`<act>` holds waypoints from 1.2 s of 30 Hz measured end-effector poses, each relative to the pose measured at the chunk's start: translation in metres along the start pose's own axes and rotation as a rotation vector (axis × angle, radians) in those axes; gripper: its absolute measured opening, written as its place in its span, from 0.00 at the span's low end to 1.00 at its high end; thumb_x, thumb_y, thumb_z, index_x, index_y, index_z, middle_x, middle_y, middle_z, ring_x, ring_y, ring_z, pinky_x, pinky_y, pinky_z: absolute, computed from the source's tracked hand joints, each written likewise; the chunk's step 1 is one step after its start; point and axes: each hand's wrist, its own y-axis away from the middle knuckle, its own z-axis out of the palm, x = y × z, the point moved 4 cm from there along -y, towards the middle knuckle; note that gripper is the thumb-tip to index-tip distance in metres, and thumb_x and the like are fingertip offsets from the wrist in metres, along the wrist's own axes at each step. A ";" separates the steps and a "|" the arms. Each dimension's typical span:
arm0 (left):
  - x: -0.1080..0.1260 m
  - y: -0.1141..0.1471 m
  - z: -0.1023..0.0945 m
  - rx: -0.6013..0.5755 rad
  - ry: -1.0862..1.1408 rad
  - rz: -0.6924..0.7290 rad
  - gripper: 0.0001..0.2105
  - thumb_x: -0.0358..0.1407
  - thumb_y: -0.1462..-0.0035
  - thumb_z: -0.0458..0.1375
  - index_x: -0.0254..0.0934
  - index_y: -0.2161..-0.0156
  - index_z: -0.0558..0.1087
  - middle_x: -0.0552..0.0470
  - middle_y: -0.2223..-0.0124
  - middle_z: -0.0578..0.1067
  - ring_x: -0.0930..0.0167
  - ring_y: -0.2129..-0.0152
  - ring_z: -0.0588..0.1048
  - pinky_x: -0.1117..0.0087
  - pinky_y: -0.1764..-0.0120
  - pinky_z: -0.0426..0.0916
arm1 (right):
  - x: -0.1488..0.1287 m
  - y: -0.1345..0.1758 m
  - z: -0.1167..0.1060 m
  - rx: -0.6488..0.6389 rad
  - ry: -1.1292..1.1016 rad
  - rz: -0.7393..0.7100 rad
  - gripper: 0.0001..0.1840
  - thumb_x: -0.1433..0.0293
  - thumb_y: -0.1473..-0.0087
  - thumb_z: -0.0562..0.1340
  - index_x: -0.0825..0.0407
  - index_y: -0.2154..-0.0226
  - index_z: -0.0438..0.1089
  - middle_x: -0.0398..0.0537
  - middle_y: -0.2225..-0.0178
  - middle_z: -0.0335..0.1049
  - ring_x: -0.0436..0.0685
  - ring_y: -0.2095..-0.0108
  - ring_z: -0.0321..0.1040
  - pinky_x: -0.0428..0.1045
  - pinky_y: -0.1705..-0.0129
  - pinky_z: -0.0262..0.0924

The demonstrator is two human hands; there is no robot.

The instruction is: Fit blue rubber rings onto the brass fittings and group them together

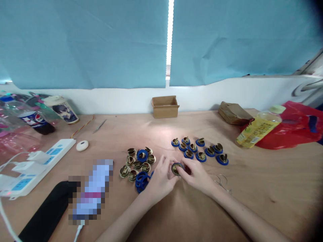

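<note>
My left hand and my right hand meet near the table's front middle. Between their fingers is a round brass-coloured metal piece with a dark blue rim, pinched from both sides. Left of my left hand lies a cluster of similar round metal pieces with pale rims and raised flaps. Several loose blue rings are piled beside that hand, partly hidden by it, and one blue ring rests on the cluster. Beyond my right hand, several blue-rimmed metal pieces are spread out.
A small cardboard box stands at the wall. To the right are a yellow-labelled bottle, a red plastic bag and thin wire loops. On the left lie a phone, a black case and a power strip.
</note>
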 end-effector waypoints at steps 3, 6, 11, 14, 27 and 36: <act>-0.002 0.001 0.001 -0.008 -0.018 0.013 0.17 0.22 0.53 0.59 0.40 0.58 0.65 0.53 0.60 0.64 0.70 0.69 0.68 0.67 0.65 0.67 | 0.000 0.001 0.000 0.002 0.038 -0.014 0.17 0.63 0.41 0.55 0.49 0.79 0.56 0.41 0.81 0.62 0.51 0.80 0.58 0.47 0.76 0.45; -0.004 0.002 0.002 -0.033 -0.037 0.007 0.17 0.23 0.51 0.58 0.40 0.57 0.63 0.53 0.60 0.63 0.72 0.72 0.67 0.68 0.66 0.67 | 0.000 0.002 0.001 0.006 0.063 -0.025 0.16 0.64 0.42 0.56 0.49 0.79 0.56 0.41 0.81 0.63 0.51 0.79 0.58 0.47 0.76 0.45; -0.007 0.003 0.005 -0.090 0.003 -0.014 0.16 0.23 0.49 0.56 0.40 0.57 0.61 0.54 0.59 0.61 0.76 0.76 0.66 0.71 0.70 0.65 | 0.000 0.002 0.002 -0.009 0.065 -0.017 0.15 0.66 0.43 0.57 0.49 0.78 0.55 0.40 0.81 0.62 0.51 0.79 0.58 0.47 0.76 0.44; -0.007 0.003 0.005 -0.087 0.011 -0.014 0.15 0.24 0.49 0.57 0.40 0.57 0.61 0.54 0.59 0.62 0.75 0.76 0.66 0.71 0.71 0.65 | 0.000 0.002 0.002 -0.020 0.061 -0.010 0.14 0.67 0.43 0.56 0.49 0.78 0.55 0.40 0.81 0.61 0.51 0.79 0.58 0.46 0.76 0.44; -0.003 0.006 0.007 -0.171 -0.154 0.007 0.14 0.24 0.47 0.52 0.40 0.58 0.58 0.52 0.59 0.61 0.74 0.75 0.69 0.69 0.69 0.66 | -0.005 0.005 0.005 -0.058 0.170 -0.023 0.13 0.66 0.43 0.56 0.49 0.76 0.55 0.42 0.78 0.62 0.52 0.77 0.59 0.47 0.75 0.44; -0.005 0.004 0.008 -0.263 -0.531 0.062 0.13 0.28 0.49 0.52 0.41 0.58 0.57 0.51 0.60 0.63 0.65 0.68 0.72 0.66 0.68 0.69 | -0.004 0.007 0.011 -0.044 0.211 -0.059 0.08 0.70 0.45 0.56 0.50 0.75 0.58 0.42 0.77 0.65 0.52 0.76 0.62 0.46 0.74 0.46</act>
